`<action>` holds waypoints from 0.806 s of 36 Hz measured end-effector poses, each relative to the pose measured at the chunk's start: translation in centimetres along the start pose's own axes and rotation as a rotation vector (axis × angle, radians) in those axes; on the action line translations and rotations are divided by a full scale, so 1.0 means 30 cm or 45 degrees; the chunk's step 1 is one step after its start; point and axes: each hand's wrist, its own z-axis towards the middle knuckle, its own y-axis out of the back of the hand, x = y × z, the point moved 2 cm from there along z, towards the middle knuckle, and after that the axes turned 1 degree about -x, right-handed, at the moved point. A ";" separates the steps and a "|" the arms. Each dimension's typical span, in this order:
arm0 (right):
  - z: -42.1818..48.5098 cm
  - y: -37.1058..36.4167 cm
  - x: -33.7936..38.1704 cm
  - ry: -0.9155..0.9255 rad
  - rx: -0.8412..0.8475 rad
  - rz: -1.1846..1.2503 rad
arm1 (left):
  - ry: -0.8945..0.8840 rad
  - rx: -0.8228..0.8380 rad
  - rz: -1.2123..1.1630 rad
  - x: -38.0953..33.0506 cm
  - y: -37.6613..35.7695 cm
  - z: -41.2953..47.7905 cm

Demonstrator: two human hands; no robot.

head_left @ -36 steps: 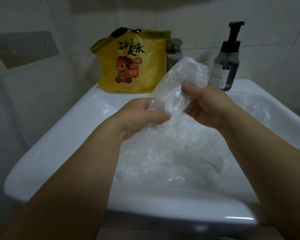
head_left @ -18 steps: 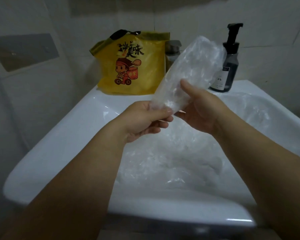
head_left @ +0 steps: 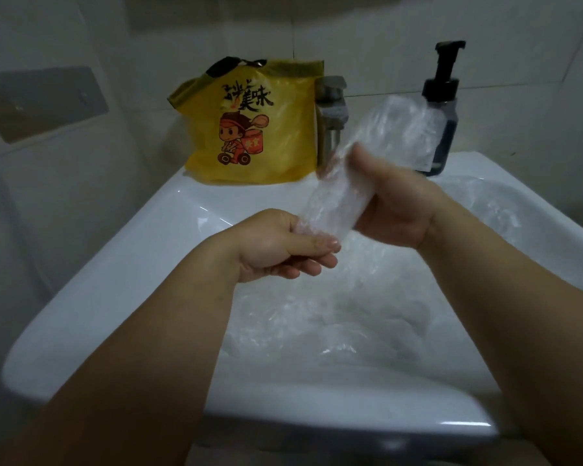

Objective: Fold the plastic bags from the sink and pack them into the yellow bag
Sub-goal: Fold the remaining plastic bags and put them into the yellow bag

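Note:
A clear plastic bag (head_left: 360, 173), folded into a long narrow strip, slants up to the right over the sink. My left hand (head_left: 276, 245) pinches its lower end between thumb and fingers. My right hand (head_left: 394, 203) grips the strip around its middle, thumb on top. Its upper end stands in front of the soap bottle. More crumpled clear plastic bags (head_left: 344, 307) lie in the white sink (head_left: 122, 274). The yellow bag (head_left: 256, 126), printed with a cartoon figure, stands on the sink's back ledge, left of the tap.
A metal tap (head_left: 330, 109) rises behind the held strip. A dark pump soap bottle (head_left: 446, 105) stands at the back right of the ledge. Tiled walls close in behind and at the left, with a grey wall plate (head_left: 41, 102) on the left.
The bag has been drawn out from a loose bunch into a longer, narrower strip. My right hand has slid up along it and moved right, while my left hand stayed on the lower end.

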 end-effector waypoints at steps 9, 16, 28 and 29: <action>-0.038 0.042 0.042 0.079 -0.146 0.021 | 0.148 0.115 0.249 0.035 0.014 0.002; -0.019 0.014 -0.025 -0.127 -0.100 -0.238 | -0.189 -0.015 -0.327 -0.014 0.020 0.015; 0.010 0.028 -0.026 0.034 -0.295 -0.347 | -0.283 -0.429 -0.504 -0.006 0.067 0.049; 0.008 0.029 -0.024 0.038 -0.304 -0.356 | -0.276 -0.448 -0.493 -0.003 0.066 0.051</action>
